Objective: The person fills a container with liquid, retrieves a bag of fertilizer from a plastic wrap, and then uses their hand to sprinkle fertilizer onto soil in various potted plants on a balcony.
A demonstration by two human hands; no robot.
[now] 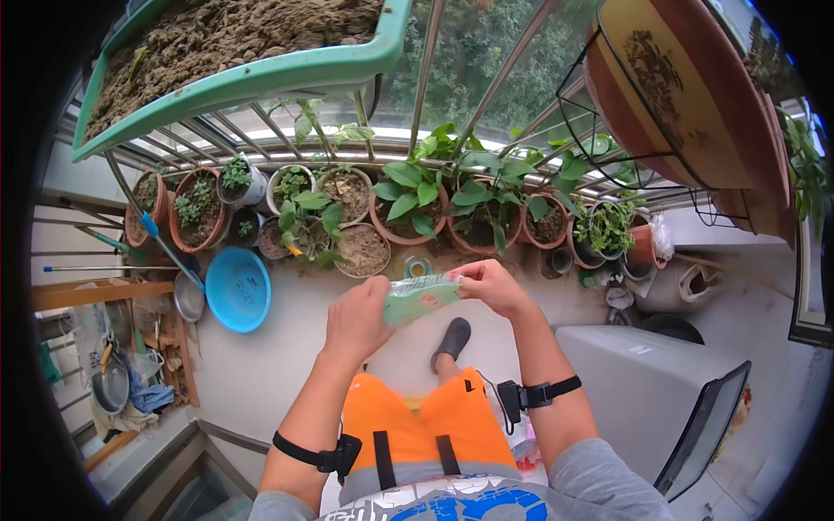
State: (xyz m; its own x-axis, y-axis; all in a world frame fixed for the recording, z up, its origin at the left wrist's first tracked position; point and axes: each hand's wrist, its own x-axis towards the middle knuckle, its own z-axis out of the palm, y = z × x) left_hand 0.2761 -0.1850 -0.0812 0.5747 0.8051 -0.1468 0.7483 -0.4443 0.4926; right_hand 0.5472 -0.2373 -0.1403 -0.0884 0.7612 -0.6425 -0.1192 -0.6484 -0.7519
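Observation:
Both of my hands hold a small clear plastic packet (422, 299) with green contents and some print on it, stretched between them in front of my body. My left hand (359, 316) grips its left end with the fingers curled in. At the upper right corner, my right hand (492, 285) pinches the packet between thumb and fingers. Whether the packet is torn cannot be told. Just beyond it, a round clear container (416, 266) stands on the floor near a pot of bare soil (363, 251).
Potted plants (407, 195) line the barred window. A green soil trough (260, 75) hangs at upper left, and a large striped pot (658, 98) at upper right. A blue basin (238, 290) leans at left. A grey-white appliance (625, 384) with a raised lid stands at right.

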